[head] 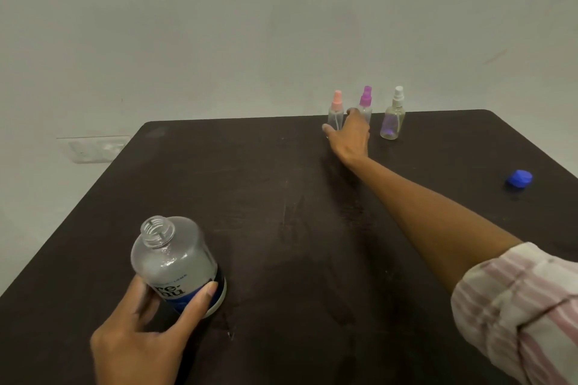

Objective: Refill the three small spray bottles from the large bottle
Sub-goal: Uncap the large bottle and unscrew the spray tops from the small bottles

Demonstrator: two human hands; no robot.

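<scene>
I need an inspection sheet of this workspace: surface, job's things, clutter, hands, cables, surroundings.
Surface: dark table, scuffed.
Job's things: large bottle uncapped, upright; pink-top spray bottle, purple-top spray bottle, white-top spray bottle capped at far edge; blue cap lying at right.
Clutter: nothing seen.
Hands: left hand grips the large bottle; right hand reaches for the pink-top spray bottle, grip unclear.
Cables: nothing seen.
Surroundings: plain wall, socket plate.

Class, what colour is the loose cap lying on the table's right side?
Blue; the cap shows clearly in the head view.
</scene>
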